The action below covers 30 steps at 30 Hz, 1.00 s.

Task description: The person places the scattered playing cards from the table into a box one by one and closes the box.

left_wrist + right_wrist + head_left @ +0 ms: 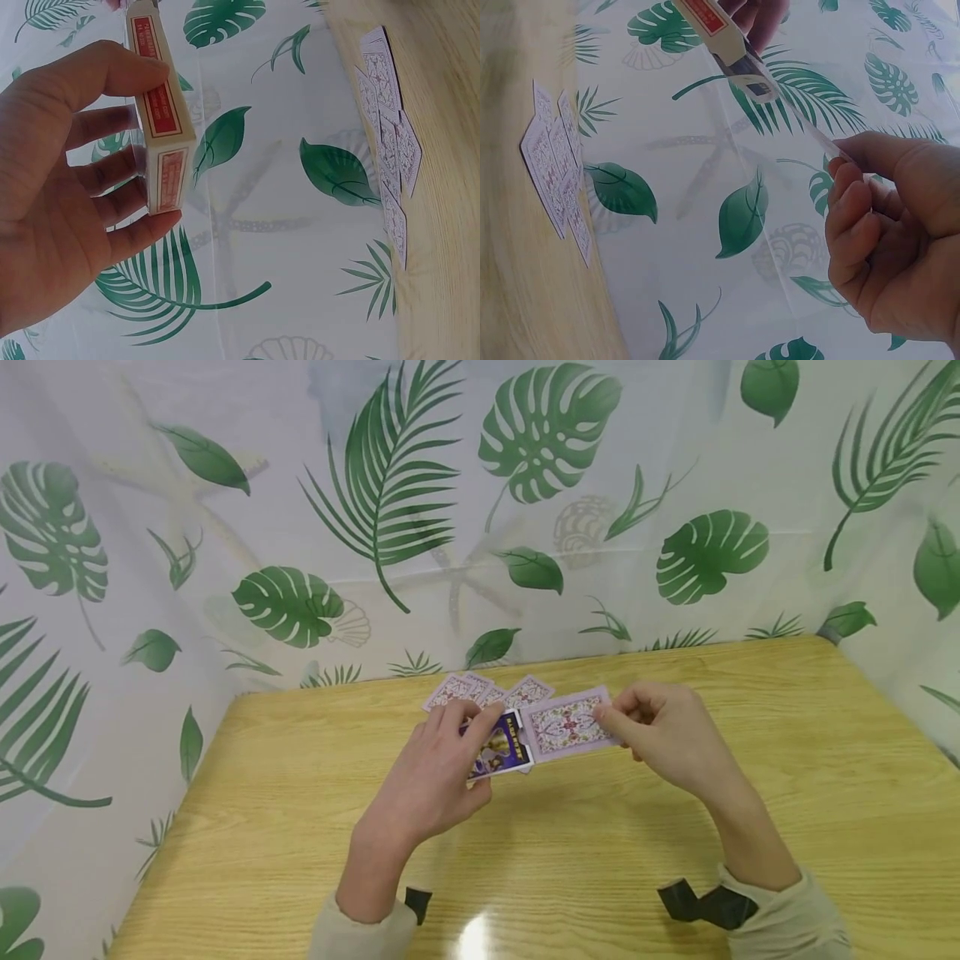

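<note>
My left hand [435, 768] grips a playing card box [500, 745], its dark printed face up in the head view. Red panels line the side of that box [160, 112] in the left wrist view, with the thumb pressed on one. From the box's open right end sticks a playing card [567, 723], its flowered back up. My right hand [663, 731] pinches the card's far end between thumb and forefinger. Seen edge-on in the right wrist view, the card [810, 129] spans from the box mouth to the fingertips.
Behind the box, several playing cards [528, 691] lie overlapping, backs up, on the wooden table [285, 810]. A leaf-patterned cloth [420, 543] hangs along the table's back and sides. Black straps [708, 903] show at the cuffs.
</note>
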Motion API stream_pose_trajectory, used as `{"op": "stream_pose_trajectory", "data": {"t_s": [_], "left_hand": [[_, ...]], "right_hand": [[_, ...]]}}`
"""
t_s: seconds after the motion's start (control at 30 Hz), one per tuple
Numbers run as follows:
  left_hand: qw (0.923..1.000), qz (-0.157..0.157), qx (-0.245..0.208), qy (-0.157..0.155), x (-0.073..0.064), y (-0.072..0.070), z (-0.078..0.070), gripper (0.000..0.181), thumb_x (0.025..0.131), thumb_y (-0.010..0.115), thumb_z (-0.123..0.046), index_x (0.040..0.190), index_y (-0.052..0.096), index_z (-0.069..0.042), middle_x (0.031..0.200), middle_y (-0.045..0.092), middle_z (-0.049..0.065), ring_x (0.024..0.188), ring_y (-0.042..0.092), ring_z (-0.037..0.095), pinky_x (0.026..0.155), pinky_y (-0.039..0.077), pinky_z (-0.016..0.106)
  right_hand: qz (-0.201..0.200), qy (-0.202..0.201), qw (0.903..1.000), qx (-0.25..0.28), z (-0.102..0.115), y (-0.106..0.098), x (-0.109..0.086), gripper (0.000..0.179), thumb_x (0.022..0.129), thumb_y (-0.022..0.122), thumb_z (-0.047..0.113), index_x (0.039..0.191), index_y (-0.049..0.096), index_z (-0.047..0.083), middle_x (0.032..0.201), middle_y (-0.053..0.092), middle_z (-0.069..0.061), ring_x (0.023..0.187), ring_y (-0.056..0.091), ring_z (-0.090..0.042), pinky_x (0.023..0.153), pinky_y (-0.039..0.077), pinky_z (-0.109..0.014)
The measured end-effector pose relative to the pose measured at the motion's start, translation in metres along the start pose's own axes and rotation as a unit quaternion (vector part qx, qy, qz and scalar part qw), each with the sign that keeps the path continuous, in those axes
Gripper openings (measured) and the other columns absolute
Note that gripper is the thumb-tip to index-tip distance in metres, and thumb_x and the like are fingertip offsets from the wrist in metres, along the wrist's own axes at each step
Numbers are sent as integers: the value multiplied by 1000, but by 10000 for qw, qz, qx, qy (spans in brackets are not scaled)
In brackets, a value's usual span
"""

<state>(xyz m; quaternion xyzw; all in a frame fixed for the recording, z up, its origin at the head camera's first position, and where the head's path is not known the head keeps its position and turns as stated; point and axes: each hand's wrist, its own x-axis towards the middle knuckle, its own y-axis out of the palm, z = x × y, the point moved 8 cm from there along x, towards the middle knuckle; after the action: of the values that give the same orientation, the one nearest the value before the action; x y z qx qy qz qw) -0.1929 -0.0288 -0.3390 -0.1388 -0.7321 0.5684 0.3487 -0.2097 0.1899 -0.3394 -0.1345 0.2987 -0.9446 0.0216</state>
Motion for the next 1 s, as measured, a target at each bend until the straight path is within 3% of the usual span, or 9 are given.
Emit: {"op": "stream_pose_trajectory", "data": {"t_s": [0.23,0.67,1.0], "left_hand": [[10000,-67,5,54,0,-1,0,77,74,75,-11,145,44,-11,122,52,11,105,52,25,86,49,39],[10000,-32,-10,82,0,-1,-3,78,75,79,-13,145,44,-12,124,52,12,107,53,27,87,49,41],[9999,-29,-59,143,-1,0,-6,78,75,79,-11,144,44,-13,125,52,12,105,53,26,86,48,40]], "right_hand": [[76,-321,9994,-39,9,-1,-2,15,92,70,15,81,68,5,66,60,-2,50,46,-10,43,37,-24],[338,101,9967,735,-2,-1,0,24,98,63,23,85,65,2,59,53,-5,50,48,-13,43,41,-26],[247,249,9942,1020,-9,-2,2,25,98,63,22,90,65,-1,63,56,-5,52,50,-12,44,45,-26]]}}
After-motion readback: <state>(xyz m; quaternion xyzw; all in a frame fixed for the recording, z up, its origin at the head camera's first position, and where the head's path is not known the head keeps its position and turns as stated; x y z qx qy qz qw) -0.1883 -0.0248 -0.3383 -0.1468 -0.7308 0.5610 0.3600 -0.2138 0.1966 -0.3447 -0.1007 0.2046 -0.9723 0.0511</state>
